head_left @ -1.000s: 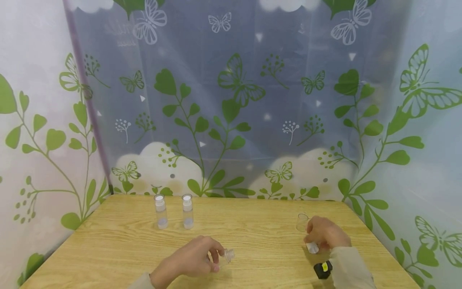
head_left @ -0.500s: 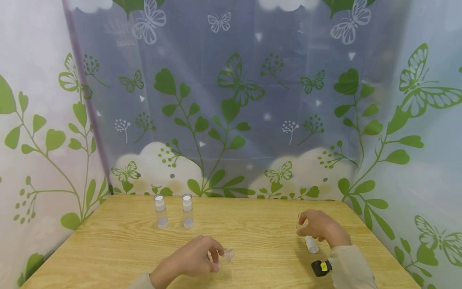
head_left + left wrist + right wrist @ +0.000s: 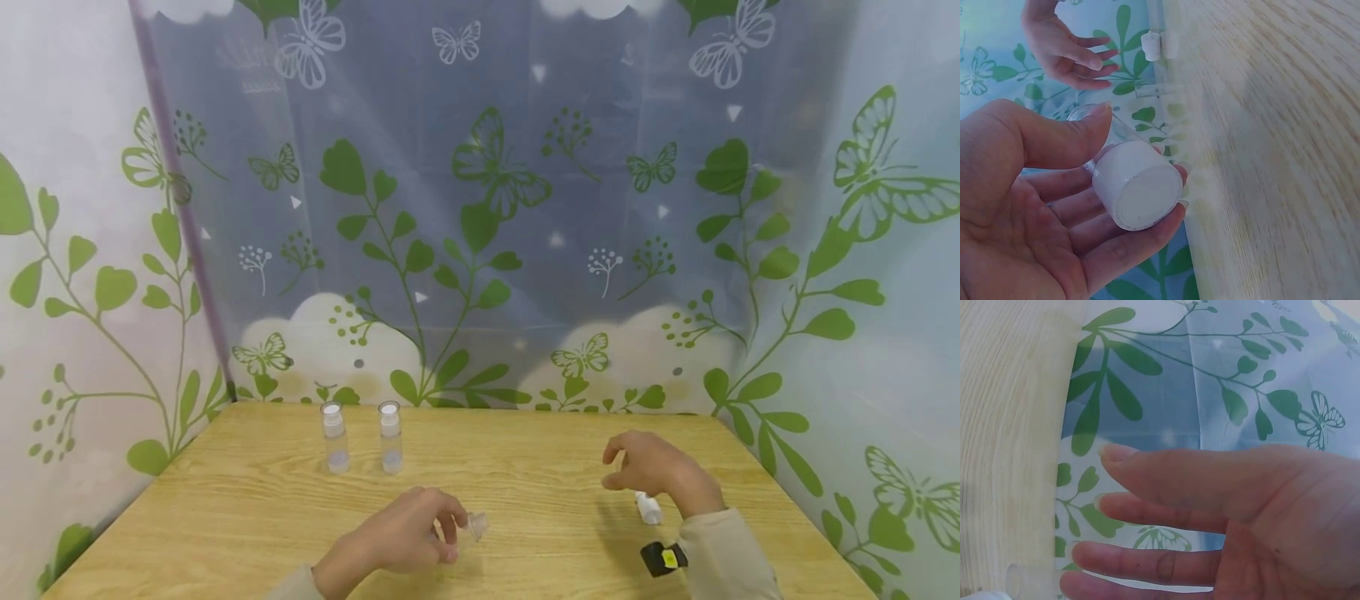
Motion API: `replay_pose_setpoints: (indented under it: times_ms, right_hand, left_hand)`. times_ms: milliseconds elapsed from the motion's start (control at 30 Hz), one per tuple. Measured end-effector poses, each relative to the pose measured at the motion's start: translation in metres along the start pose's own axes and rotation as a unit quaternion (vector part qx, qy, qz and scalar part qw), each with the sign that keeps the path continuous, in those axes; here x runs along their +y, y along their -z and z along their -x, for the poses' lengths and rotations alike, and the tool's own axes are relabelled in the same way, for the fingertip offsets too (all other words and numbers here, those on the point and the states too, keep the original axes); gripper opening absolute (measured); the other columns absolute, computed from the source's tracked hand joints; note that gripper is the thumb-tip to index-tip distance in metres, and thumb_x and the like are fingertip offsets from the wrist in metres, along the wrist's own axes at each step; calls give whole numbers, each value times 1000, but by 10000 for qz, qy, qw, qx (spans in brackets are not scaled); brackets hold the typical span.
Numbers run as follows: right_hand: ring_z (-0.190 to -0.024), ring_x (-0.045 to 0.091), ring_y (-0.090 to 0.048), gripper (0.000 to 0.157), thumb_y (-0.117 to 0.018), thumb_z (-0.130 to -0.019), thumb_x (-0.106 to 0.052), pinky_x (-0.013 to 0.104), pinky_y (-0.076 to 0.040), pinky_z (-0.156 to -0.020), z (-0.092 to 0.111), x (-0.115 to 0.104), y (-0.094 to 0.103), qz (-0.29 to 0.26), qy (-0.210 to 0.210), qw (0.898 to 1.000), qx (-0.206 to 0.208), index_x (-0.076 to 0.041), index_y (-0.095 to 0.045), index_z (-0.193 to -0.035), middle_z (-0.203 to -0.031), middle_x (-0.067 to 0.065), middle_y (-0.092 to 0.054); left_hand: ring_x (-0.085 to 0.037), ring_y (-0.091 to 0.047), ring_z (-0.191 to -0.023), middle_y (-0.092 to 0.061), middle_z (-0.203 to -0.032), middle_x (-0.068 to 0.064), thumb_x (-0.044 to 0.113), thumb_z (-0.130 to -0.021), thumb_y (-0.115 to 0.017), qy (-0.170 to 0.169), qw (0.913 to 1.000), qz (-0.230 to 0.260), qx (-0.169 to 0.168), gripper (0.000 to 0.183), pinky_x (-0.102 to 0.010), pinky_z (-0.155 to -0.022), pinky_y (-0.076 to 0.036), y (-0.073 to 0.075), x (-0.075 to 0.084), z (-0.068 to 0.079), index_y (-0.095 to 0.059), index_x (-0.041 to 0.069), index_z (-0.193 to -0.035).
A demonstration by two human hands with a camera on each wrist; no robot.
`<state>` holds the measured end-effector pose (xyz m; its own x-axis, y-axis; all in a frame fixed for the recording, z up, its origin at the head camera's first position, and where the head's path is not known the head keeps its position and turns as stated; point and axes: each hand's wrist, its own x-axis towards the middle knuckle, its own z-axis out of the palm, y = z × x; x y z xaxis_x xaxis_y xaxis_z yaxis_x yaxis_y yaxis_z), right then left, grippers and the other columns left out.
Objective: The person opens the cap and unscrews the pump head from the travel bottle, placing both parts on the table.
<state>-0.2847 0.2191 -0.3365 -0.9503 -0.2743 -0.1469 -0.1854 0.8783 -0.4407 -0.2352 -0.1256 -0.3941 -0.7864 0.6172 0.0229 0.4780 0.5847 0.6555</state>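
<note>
No word, brand or number is legible in any view. On the blue-grey printed fabric curtain point(image 3: 420, 108) with green leaves and white butterflies, a block of pale, cursive-style lettering point(image 3: 257, 58) is set at upper left, with a smaller line beneath; both are too faint to read. On the small black box-shaped device point(image 3: 655, 560) beside the beige right sleeve point(image 3: 727, 558), any marking on the yellow rectangular label point(image 3: 670, 559) is too small to resolve.

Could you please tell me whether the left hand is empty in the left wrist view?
No, the left hand holds a clear, white-ended container between its thumb and fingers.
</note>
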Motion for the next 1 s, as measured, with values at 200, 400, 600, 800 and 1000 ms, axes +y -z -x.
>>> replay_pose_setpoints:
  times_ms: [200,400,600,800,1000]
  right_hand:
    - [-82,19,-62,33,-75,-80,-23,38,-51,-68,3,-1,0,167,179,9997,-82,-10,-64,-108,-97,9,-66]
    - [-81,18,-61,30,-76,-80,-22,39,-51,-70,7,-2,3,437,413,9978,-292,-11,-65,-105,-94,7,-65]
    - [-82,18,-58,26,-76,-79,-20,38,-49,-68,16,5,12,735,399,9955,-446,-12,-66,-101,-93,6,-63]
    - [-74,17,-56,23,-76,-78,-17,34,-46,-63,26,19,22,844,340,9947,-473,-10,-66,-98,-84,5,-62]
    - [-65,16,-54,26,-77,-78,-17,31,-44,-56,32,34,23,821,154,9951,-524,-9,-65,-99,-78,4,-59]
  left_hand:
    - [-1,-62,-72,-70,-86,3,12,-79,-74,-76,9999,79,73,31,-16,-67,-52,-4,4,-2,-66,5,-108]
    - [1,-62,-72,-68,-92,0,17,-80,-75,-239,9995,154,112,30,-15,-67,-51,-10,21,-12,-63,10,-107]
    - [3,-62,-72,-67,-93,3,16,-80,-75,-397,9990,186,89,32,-13,-68,-50,-21,35,-31,-61,10,-108]
    - [3,-61,-76,-69,-94,3,17,-79,-76,-792,9967,94,143,31,-13,-71,-51,-38,49,-55,-61,13,-106]
    - [-2,-64,-87,-71,-93,6,18,-75,-80,-961,9948,-231,227,33,-18,-78,-51,-58,72,-82,-63,14,-104]
